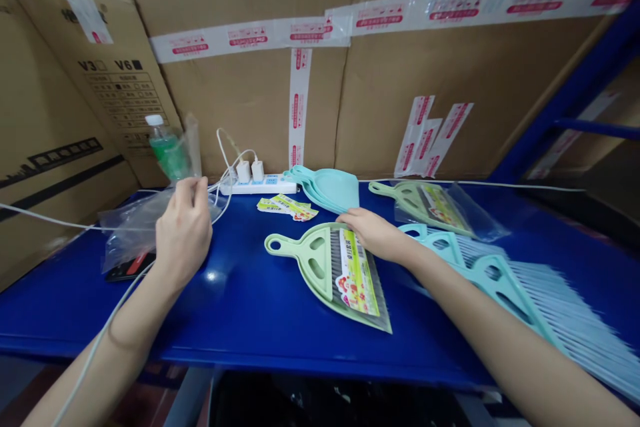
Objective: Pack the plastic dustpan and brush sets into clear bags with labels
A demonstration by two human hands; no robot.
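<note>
My left hand (184,230) is closed, with a clear plastic bag (193,143) pinched in its fingers; part of the bag rises blurred above it. More clear plastic (131,220) lies just left of that hand. In the middle of the table lies a light green dustpan (305,257) with a small brush of the same colour on it. A printed label card (359,273) lies across the bristles. My right hand (373,233) grips the dustpan's far right edge, its fingertips partly hidden. Behind it are stacked light blue dustpans (333,188).
Blue brushes (505,290) lie under and beyond my right forearm. A bagged green dustpan set (425,203) is at back right. Loose label cards (286,207) lie before a power strip (273,183) with cables. A green bottle (167,150) stands at left, against cardboard (240,93).
</note>
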